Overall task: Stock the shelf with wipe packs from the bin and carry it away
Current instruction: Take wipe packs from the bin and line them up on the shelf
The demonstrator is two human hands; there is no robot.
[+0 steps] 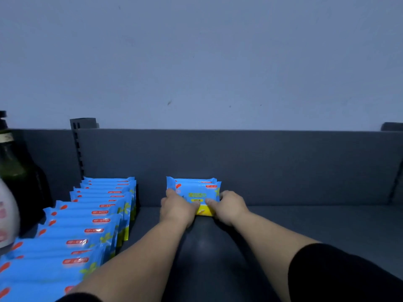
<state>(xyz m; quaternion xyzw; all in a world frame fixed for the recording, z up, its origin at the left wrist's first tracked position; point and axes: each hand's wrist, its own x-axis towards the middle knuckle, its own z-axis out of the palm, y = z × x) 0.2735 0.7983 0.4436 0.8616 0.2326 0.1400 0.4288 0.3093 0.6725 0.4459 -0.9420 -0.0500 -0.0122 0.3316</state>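
Two blue and yellow wipe packs (197,189) stand upright together against the back panel of the dark grey shelf (305,225). My left hand (177,209) grips their left end and my right hand (229,205) grips their right end. A long row of several identical wipe packs (87,223) stands on the shelf to the left, running from the back panel toward me. The bin is out of view.
A dark green bottle (13,168) and a white bottle (6,216) stand at the far left. A slotted shelf upright (78,147) rises behind the row. A pale wall (196,62) is above the back panel.
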